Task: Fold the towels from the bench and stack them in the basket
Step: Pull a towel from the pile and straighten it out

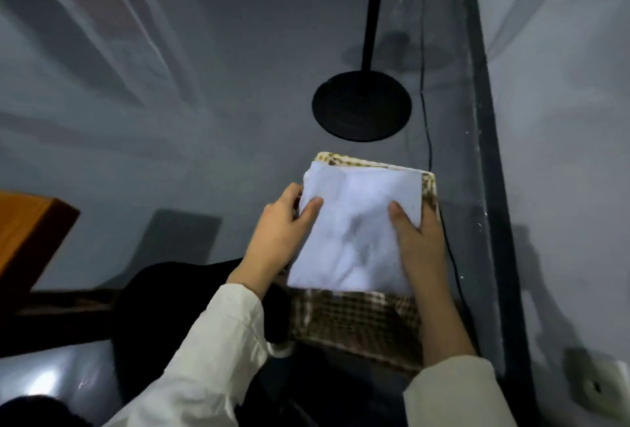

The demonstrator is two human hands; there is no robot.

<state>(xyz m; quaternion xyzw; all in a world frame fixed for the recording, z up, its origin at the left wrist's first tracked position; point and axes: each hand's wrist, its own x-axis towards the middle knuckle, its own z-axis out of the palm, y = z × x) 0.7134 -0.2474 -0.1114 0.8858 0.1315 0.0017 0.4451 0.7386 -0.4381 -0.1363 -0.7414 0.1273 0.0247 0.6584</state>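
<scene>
Towel (pixel 358 222): white, folded into a flat rectangle, centre of the frame, spread over the mouth of the basket. Kept level, probably so the fold holds its shape on the way in. Hard to tell whether already resting inside or held just above.
Left hand (pixel 276 235): pinches the towel's left edge, thumb on top, fingers curled round the side. Looks placed there to steady that edge and line it up with the rim.
Right hand (pixel 421 242): grips the right edge, thumb pressed on top, fingers hidden beneath the cloth. Seems to mirror the other hand so neither side sags.
Basket (pixel 430 188): woven, brown and cream check, directly under the towel. Rim shows along the far and right sides, near wall below the towel. Contents hidden by the cloth.
Step in hand: likely the lowering or squaring of this towel onto the stack; release not yet made.
Sleeves (pixel 218 341): pale, entering from the lower edge of the frame.
Stand (pixel 361 106): black round base with an upright pole, above the basket in the frame, apart from it.
Cable (pixel 424 103): thin, dark, running down the right of the stand past the basket's right side.
Bench (pixel 30 232): orange wood, left edge of the frame, well apart from the basket.
Floor (pixel 170 120): grey, glossy.
</scene>
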